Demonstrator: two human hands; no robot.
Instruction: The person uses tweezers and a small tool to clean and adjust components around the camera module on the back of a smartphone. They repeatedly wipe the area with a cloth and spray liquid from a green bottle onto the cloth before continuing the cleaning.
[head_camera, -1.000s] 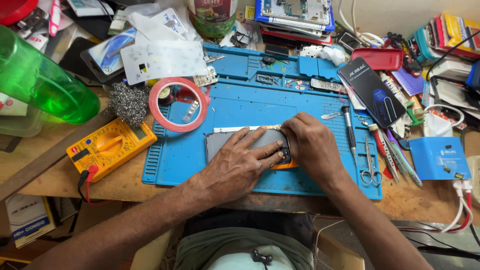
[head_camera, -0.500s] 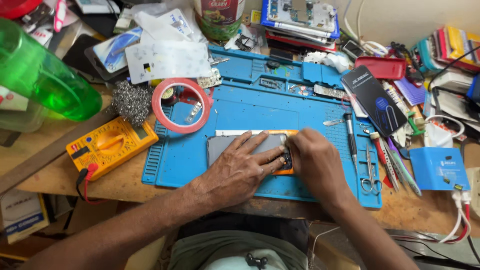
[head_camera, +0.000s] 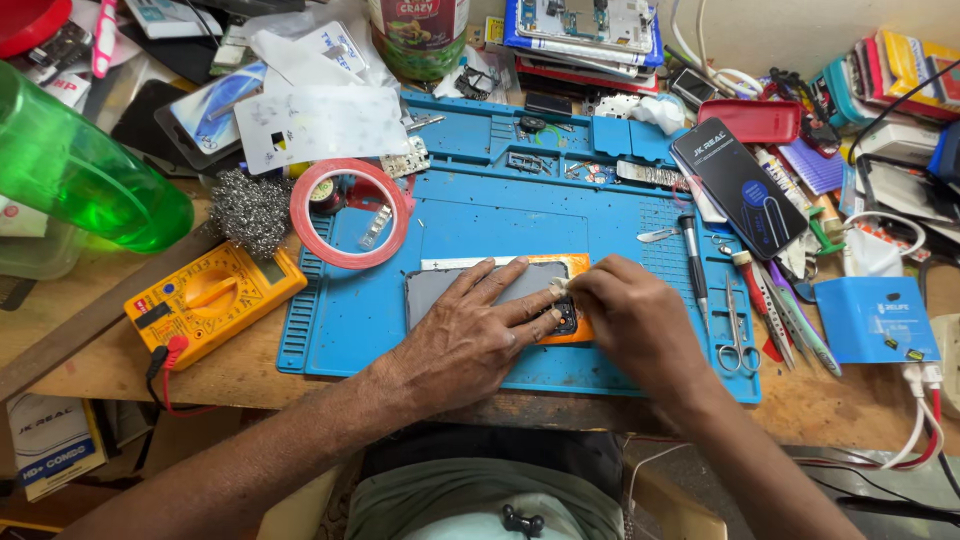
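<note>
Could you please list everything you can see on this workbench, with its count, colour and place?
phone: one, grey back up, on an orange pad, mat centre
work mat: one, blue, bench centre
tape roll: one, red, mat's left corner
multimeter: one, yellow, left of mat
steel wool: one wad, grey, above multimeter
bottle: one, green, lying far left
scissors: one pair, silver, mat's right edge
screwdriver: one, black, right side of mat
black package: one, flat, upper right
blue box: one, far right
left hand: flat on the phone
right hand: fingers pinching a small pale piece at the phone's camera end
</note>
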